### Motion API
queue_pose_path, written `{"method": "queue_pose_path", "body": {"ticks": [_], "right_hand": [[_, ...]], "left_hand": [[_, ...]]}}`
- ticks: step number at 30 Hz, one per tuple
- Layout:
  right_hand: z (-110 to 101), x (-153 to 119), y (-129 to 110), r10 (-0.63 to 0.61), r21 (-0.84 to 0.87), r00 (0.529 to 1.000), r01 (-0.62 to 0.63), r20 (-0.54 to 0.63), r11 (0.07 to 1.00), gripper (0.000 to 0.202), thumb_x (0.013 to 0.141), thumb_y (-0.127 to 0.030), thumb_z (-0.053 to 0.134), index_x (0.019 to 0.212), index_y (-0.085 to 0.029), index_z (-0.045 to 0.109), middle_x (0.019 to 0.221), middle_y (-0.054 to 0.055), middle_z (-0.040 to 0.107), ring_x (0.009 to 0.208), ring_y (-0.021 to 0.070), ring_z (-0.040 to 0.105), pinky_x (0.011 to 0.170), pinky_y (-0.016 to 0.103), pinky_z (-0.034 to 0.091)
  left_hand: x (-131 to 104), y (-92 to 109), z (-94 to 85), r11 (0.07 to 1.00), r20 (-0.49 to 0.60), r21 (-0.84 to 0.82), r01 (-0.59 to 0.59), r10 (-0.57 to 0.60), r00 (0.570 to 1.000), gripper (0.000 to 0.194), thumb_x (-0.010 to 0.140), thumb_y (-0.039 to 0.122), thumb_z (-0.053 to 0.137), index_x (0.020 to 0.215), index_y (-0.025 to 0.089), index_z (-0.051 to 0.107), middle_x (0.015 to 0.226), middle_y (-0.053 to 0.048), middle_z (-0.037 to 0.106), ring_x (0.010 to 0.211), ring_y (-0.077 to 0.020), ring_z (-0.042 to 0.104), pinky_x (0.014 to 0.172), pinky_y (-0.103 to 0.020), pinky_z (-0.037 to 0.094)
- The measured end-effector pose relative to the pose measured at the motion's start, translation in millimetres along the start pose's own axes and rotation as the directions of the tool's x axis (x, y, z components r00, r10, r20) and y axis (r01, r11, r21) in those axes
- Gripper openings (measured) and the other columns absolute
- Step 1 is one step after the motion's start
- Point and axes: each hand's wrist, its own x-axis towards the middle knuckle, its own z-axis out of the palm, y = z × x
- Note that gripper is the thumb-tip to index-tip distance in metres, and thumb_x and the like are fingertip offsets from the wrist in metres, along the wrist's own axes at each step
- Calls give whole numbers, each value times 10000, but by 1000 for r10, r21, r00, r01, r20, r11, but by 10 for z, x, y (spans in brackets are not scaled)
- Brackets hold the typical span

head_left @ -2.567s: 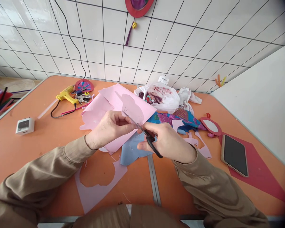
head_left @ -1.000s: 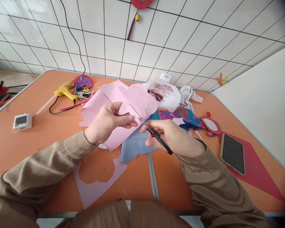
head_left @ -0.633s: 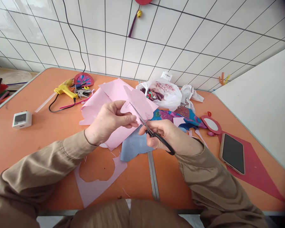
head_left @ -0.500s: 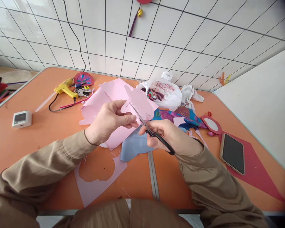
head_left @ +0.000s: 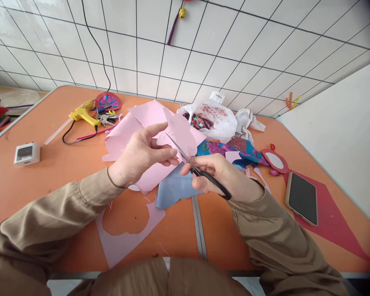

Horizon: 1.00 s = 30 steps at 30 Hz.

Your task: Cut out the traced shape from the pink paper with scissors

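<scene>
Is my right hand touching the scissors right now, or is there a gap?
Touching. The head view shows the right hand gripping the scissors, its fingers closed around the black handle.

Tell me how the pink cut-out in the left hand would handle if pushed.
The pink cut-out is probably light, since it looks thin. It may be fairly stiff, as its far side shows little droop beyond the left hand.

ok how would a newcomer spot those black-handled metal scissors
On the orange tabletop, find the large pink sheets near the middle. Beside them, the right hand holds the black-handled metal scissors across a pink cutout with dark drawn lines. Their narrow pointed blades set them apart from the pink sheets and cutout.
</scene>
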Motion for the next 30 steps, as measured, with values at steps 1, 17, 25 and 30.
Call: {"method": "queue_pose_path", "body": {"ticks": [1,17,25,30], "right_hand": [[2,1,2,-6,5,1000,6,1,1000,474,718,-594,777,849,-155,658,592,-45,493,502,90,433,463,237,360],[6,8,22,-46,49,999,46,-3,998,643,645,-715,791,882,-133,656,598,-52,465,534,87,401,493,239,333],[18,8,47,-26,55,999,28,-33,998,673,622,-745,781,876,-130,678,582,-50,463,520,85,375,477,246,292],[24,7,44,-64,49,997,67,-51,997,618,655,-691,794,870,-122,683,597,-53,447,528,78,360,478,241,287]], "left_hand": [[-1,-1,0,1000,-2,-2,2,-2,1000,902,714,137,801,1512,58,389,623,-12,733,609,-187,729,581,-264,587],[-50,55,24,999,7,42,-31,31,1000,876,737,169,795,1506,27,399,631,-35,748,570,-153,696,602,-264,600],[-52,52,34,1000,-5,11,-21,21,1000,887,739,126,781,1508,6,357,601,-6,739,553,-129,693,585,-224,599],[-50,57,44,1000,-11,2,-27,27,1000,884,728,88,765,1502,-7,349,580,21,722,575,-131,708,581,-208,597]]}}
